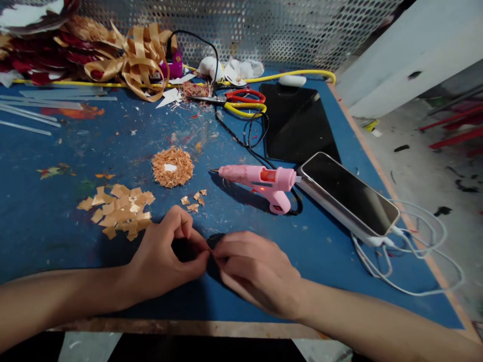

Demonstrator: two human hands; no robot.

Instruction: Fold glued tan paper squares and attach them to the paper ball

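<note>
Near the table's front edge my left hand [171, 246] and my right hand [256, 269] meet, fingertips pinched together. Between them shows only a tiny sliver of something, too small to name. Left of my left hand lies a pile of gold ribbon pieces [123, 208], cut small. Several loose scraps [194, 200] sit just beyond my fingers. Farther back is a round, frilly orange-gold rosette [172, 167] with a white centre. A pink glue gun [260, 178] rests on its side beyond my right hand, nozzle pointing left, a small orange light showing.
Scissors [245, 103] with red and yellow handles lie at the back, beside a black tablet [298, 123]. A phone [350, 193] on a white block trails white cables [411, 281] over the right edge. Clear glue sticks [30, 114] and gold ribbon [145, 55] occupy the back left.
</note>
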